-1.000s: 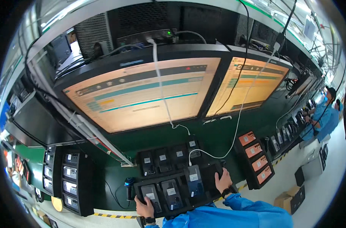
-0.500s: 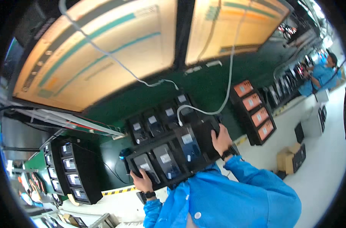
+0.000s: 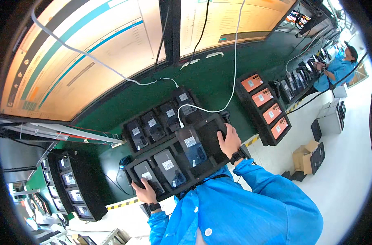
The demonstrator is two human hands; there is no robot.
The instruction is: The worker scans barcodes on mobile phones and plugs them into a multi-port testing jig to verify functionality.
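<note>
In both hands I hold a black foam tray [image 3: 212,136] at the front edge of the bench. My left hand [image 3: 145,192] grips its lower left end, and my right hand [image 3: 230,143] its right end. Three dark phones lie in its slots: a left phone [image 3: 148,177], a middle phone [image 3: 169,167] and a right phone [image 3: 192,145], all with white labels. The slot beside my right hand shows no phone. A white cable [image 3: 206,109] ends at the top of the right phone; whether it is plugged in I cannot tell.
Behind lies another black tray [image 3: 143,148] with several dark phones. An orange-phone tray [image 3: 259,126] stands at right, and phone trays [image 3: 97,196] at left. Two monitors [image 3: 88,53] rise at the back. A co-worker [image 3: 337,67] stands far right, and an open carton [image 3: 302,157] sits on the floor.
The whole view has shifted, so the bench, trays and hands appear slightly further left and up. Both hands keep their grip on the tray.
</note>
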